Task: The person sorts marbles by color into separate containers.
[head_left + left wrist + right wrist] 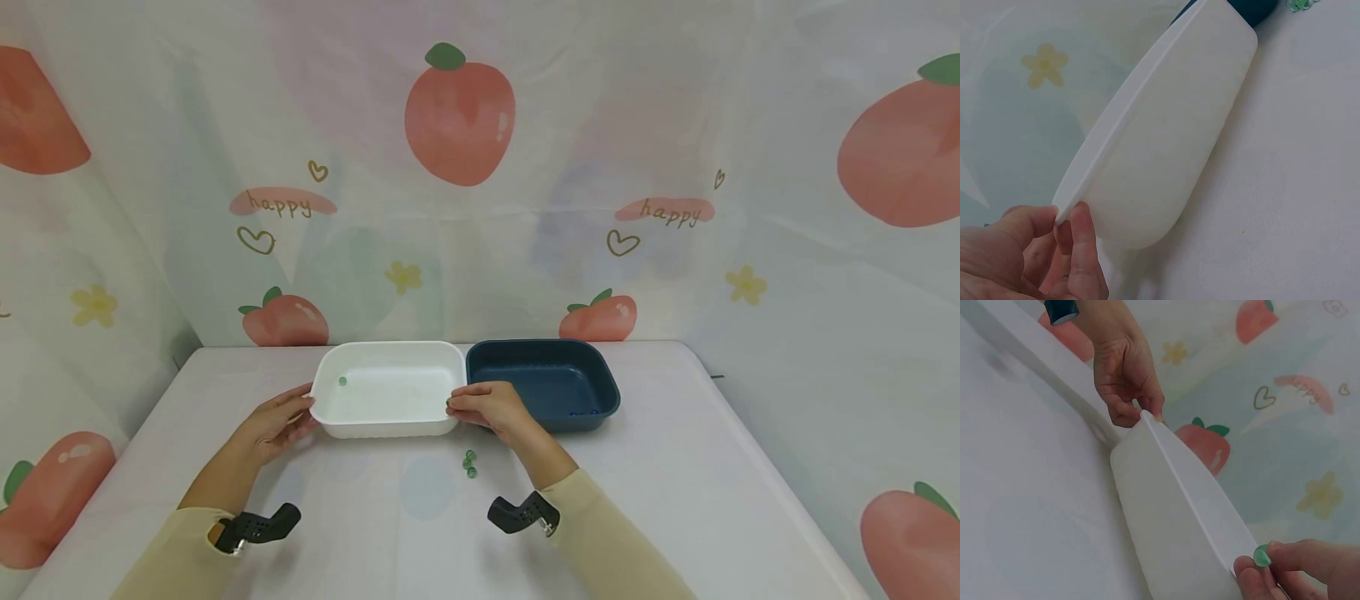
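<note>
At the left end of a white plastic tub point(397, 429), my left hand point(275, 423) pinches the rim between thumb and fingers, plain in the left wrist view. My right hand point(491, 407) is at the tub's right end, pinching a small green marble point(1262, 555) between thumb and finger at the rim. Whether its lower fingers also grip the rim, I cannot tell. Inside the white tub lies a single green marble point(342, 381). Several green marbles point(469, 463) sit on the table in front of the tubs.
A dark blue tub point(543, 347) stands against the white one's right side, with small blue things point(584, 413) at its near right corner. Both tubs are at the back of the white-covered table point(360, 517), before a fruit-printed backdrop point(480, 250).
</note>
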Available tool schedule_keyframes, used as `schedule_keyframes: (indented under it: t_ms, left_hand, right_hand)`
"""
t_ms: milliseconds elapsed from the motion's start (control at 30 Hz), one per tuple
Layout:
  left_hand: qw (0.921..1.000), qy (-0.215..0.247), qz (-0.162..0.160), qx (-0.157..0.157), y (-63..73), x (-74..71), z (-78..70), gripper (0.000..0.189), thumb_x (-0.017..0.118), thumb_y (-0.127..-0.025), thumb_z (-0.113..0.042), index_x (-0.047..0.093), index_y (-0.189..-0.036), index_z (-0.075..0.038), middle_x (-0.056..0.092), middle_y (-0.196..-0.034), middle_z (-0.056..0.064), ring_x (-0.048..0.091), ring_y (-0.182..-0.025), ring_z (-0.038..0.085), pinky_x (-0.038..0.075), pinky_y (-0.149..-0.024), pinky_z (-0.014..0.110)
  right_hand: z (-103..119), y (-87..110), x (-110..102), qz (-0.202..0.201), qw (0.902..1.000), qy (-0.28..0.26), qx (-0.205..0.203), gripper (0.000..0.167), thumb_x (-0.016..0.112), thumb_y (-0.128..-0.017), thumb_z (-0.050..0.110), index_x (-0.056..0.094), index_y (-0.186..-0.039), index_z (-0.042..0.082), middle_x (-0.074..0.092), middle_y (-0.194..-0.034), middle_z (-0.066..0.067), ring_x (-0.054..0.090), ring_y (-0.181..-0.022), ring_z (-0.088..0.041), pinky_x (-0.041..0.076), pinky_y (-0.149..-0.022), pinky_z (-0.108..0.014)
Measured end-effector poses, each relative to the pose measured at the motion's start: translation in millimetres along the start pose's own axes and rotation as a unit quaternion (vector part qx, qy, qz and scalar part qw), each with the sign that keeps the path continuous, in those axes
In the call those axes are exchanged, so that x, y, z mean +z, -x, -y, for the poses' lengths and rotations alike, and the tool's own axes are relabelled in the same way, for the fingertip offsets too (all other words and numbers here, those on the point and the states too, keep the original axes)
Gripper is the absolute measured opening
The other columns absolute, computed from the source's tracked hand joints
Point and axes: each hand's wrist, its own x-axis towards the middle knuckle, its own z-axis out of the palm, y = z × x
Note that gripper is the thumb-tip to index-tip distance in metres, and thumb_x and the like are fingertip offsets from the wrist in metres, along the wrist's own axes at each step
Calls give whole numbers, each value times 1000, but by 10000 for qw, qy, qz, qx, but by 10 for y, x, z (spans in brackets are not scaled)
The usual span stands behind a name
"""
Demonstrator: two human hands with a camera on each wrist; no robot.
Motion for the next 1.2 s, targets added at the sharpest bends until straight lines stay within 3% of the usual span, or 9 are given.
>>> schedule_keyframes:
  t_ms: [567, 833, 1000, 1200]
  left_hand:
    - [10000, -81, -28, -9, 0, 2, 8, 60, 57, -100, -16, 32, -154, -10, 65, -94, -4, 66, -78, 7, 58, -75, 18]
    - [10000, -62, -55, -37, -12, -4, 10, 60, 59, -100, -16, 33, -154, -11, 65, -91, -4, 65, -76, 7, 57, -71, 16]
    - [10000, -60, -57, -54, -4, -2, 11, 61, 58, -100, -17, 32, -154, -11, 65, -90, -6, 65, -75, 7, 56, -70, 15]
    - [9999, -91, -36, -54, 7, 2, 2, 61, 58, -100, -17, 31, -154, -11, 65, -91, -5, 65, -76, 7, 57, -73, 16]
  right_hand:
    - [-14, -2, 16, 34, 10000, 86, -35, 22, 70, -86, -3, 69, -106, -13, 75, -87, -15, 73, -76, -16, 61, -74, -27]
    - [-26, 18, 7, -9, 9999, 159, 65, 27, 70, -87, 0, 67, -111, -12, 74, -92, -17, 74, -81, -18, 60, -82, -32]
    - [-81, 50, -27, 1, 9999, 137, 41, 28, 71, -86, -1, 67, -111, -13, 75, -87, -12, 73, -77, -16, 61, -77, -29]
    - [-154, 112, -99, -29, 9994, 339, 8, 31, 73, -86, 4, 67, -114, -10, 75, -94, -14, 73, -83, -18, 61, -80, -30]
